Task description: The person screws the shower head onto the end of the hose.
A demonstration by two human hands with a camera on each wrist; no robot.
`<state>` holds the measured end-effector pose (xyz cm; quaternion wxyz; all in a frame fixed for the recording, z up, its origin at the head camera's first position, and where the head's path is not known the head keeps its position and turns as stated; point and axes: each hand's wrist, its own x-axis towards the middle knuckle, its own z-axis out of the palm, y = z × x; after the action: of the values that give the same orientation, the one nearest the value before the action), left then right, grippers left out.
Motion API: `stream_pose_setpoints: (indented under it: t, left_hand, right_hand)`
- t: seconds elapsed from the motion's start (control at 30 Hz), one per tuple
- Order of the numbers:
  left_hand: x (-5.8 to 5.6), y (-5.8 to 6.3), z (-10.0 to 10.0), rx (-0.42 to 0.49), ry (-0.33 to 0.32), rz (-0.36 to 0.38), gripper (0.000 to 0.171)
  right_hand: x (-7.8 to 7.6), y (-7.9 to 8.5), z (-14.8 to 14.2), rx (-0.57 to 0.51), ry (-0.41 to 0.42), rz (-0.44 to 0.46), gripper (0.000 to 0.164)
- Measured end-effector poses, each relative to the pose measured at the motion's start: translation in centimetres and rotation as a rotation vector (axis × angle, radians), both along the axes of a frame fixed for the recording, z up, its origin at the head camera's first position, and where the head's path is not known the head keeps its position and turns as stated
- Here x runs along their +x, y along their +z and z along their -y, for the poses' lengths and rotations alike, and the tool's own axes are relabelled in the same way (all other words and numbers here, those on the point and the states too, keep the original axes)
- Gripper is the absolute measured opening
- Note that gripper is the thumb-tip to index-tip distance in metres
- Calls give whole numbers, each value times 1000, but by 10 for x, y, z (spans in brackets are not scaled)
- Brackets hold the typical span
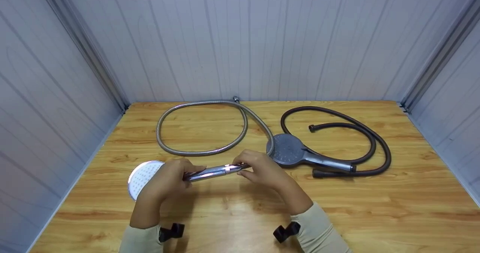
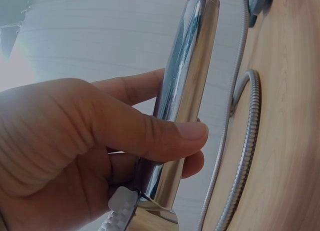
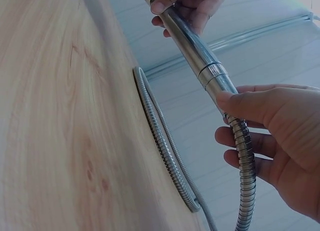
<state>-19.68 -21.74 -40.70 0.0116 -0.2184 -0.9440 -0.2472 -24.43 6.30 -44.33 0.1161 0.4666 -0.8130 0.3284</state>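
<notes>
counter (image 1: 225, 223) below | left grip (image 1: 168, 180) curled round handle (image 1: 210, 173) | right grip (image 1: 264, 170) pinches hose end (image 3: 220, 86) | hose (image 3: 247, 183) sag could skew joint (image 3: 212, 71)

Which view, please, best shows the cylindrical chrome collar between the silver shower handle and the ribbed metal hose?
The right wrist view, where the collar looks large and clear, held by the right hand. The head view shows it small with glare; the left wrist view crops it at the top.
</notes>
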Motion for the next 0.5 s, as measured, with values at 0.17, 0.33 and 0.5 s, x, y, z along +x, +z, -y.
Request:
stream_pose_setpoints:
  t: [0.17, 0.33, 0.5]
  left_hand:
    - [0, 0, 0, 5, 8, 13, 57]
    - [0, 0, 0, -4, 12, 13, 57]
    - [1, 0, 0, -3, 11, 2, 58]
  right_hand:
    - [0, 0, 0, 10, -1, 4, 21]
    - [0, 1, 0, 35, -9, 11, 18]
    - [0, 2, 0, 51, -8, 23, 17]
